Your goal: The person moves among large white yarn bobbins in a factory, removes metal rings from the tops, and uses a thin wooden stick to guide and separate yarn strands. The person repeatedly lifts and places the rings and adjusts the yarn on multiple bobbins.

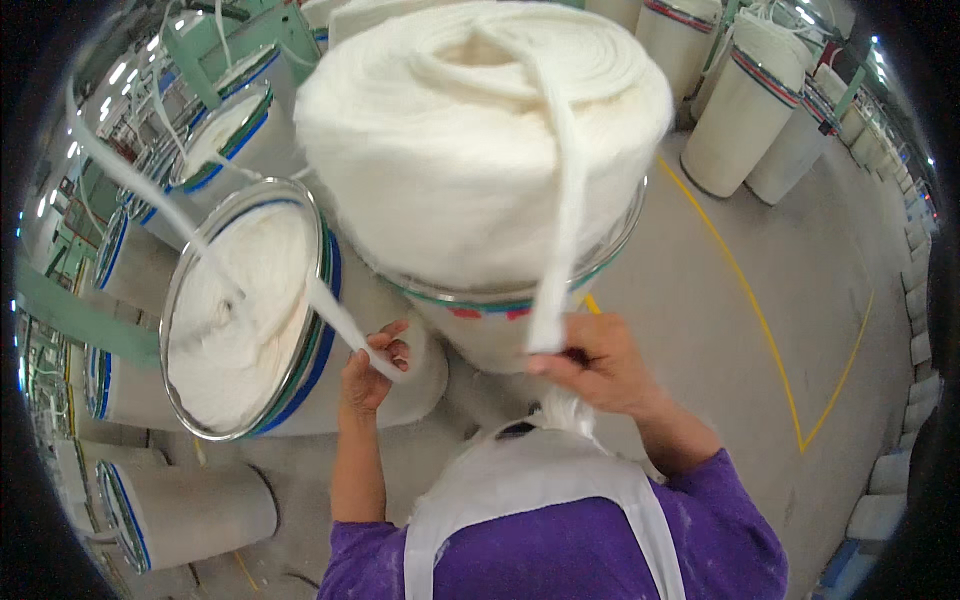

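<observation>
My left hand [372, 370] is closed on the end of a white sliver strand [340, 315] that comes over the rim of the can [240, 310] on the left. My right hand [597, 362] grips a second, wider sliver strand [565, 200]. That one hangs down the front of a big coiled roll of sliver [440, 170], which rises well above the rim of the can [490, 297] in front of me. A short tuft of fibre [567, 412] shows below my right hand, in front of my white apron [540, 465].
Another can [200, 510] stands at the lower left, and several more line the machine at the upper left. Filled cans [745, 110] stand at the upper right. Yellow lines [735, 265] mark the grey floor. A green machine bar [85, 315] reaches in from the left.
</observation>
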`<state>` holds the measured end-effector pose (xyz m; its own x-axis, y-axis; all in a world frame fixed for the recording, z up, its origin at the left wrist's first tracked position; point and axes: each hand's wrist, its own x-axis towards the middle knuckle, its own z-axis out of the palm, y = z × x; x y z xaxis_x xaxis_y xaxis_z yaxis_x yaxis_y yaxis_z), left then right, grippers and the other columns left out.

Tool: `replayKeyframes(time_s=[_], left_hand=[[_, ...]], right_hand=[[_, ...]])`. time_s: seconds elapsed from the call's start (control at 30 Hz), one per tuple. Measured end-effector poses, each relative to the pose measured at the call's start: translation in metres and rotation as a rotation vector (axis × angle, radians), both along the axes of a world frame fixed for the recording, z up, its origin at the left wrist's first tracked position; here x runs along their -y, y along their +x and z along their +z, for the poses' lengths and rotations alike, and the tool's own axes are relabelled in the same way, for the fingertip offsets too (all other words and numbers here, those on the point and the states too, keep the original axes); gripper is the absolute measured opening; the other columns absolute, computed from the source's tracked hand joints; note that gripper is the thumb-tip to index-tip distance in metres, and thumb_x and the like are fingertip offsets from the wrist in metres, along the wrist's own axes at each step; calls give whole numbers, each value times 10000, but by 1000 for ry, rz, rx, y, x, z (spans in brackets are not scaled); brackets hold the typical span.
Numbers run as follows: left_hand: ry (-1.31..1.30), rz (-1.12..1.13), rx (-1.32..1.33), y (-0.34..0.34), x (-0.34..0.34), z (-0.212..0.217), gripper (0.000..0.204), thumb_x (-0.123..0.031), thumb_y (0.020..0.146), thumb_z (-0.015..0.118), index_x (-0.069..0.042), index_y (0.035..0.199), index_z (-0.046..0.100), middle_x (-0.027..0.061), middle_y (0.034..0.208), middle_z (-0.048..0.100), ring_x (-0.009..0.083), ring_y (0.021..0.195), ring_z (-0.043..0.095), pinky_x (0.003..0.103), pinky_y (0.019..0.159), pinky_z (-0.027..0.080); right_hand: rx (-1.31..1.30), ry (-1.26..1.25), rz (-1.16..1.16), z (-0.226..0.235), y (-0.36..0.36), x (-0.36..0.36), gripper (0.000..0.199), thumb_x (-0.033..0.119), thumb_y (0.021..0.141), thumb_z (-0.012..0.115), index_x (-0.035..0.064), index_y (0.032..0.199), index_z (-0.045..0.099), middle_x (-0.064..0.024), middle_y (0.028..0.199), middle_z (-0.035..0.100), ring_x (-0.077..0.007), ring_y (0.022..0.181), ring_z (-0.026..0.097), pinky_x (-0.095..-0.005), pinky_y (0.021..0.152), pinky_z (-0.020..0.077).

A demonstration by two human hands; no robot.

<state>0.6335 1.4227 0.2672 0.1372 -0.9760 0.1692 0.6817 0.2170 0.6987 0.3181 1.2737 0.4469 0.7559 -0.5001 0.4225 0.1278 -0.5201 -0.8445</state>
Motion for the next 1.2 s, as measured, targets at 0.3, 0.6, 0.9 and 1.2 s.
replayKeyframes(time_s=[0.3,0.6,0.9,1.2], left_hand=[[-19,-295,260,-43,18,67,779,-535,771,685,14,1290,495,110,972,585,261,922,610,471,1034,393],[195,90,33,-61,11,91,241,-277,958,554,-37,976,566,-19,646,428,134,651,481,347,731,475],[83,156,-7,-38,9,95,286,-339,1017,412,-122,956,588,-78,526,296,54,457,249,210,441,217],[121,215,-90,-37,12,81,273,-314,991,490,-61,990,594,-66,518,290,68,455,237,242,443,193]], right_hand=[[-444,-288,104,-163,87,-67,235,325,830,648,135,965,678,-105,851,661,-333,738,628,-431,648,505],[-166,547,-129,-163,76,-47,416,215,744,778,22,1089,648,-19,901,667,-81,656,524,-243,584,426],[-649,678,388,-167,96,-63,271,303,906,587,71,997,692,44,642,481,-91,569,443,-255,528,386],[-994,-160,114,-224,26,-39,429,359,948,506,7,1159,627,-61,776,601,-172,743,569,-364,693,456]])
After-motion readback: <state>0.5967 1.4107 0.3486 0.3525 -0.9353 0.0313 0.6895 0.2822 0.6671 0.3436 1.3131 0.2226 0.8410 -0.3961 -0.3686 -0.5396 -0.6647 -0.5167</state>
